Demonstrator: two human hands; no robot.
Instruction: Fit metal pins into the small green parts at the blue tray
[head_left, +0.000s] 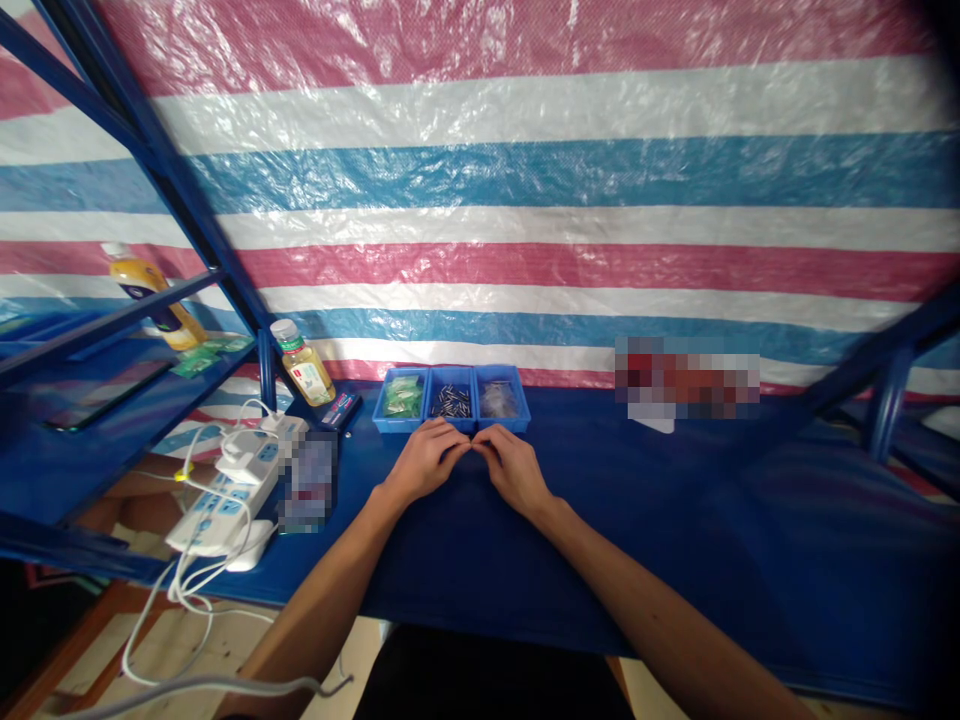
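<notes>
My left hand [429,458] and my right hand [513,464] meet at the fingertips just in front of three small blue bins. Both hands are closed in a pinch, and whatever lies between the fingertips is too small to make out. The left bin holds green-tinted packets [403,397]. In the middle bin lie many small dark metal pins or screws [451,402]. Clear, whitish small pieces [499,399] fill part of the right bin.
A blue table [570,590] spans the view. Left stand a white power strip [225,500] with tangled cables, a bottle of yellowish liquid [306,368] and a small dark box [343,411]. Blue metal posts [172,200] rise at the side; a striped sheet [525,170] hangs behind.
</notes>
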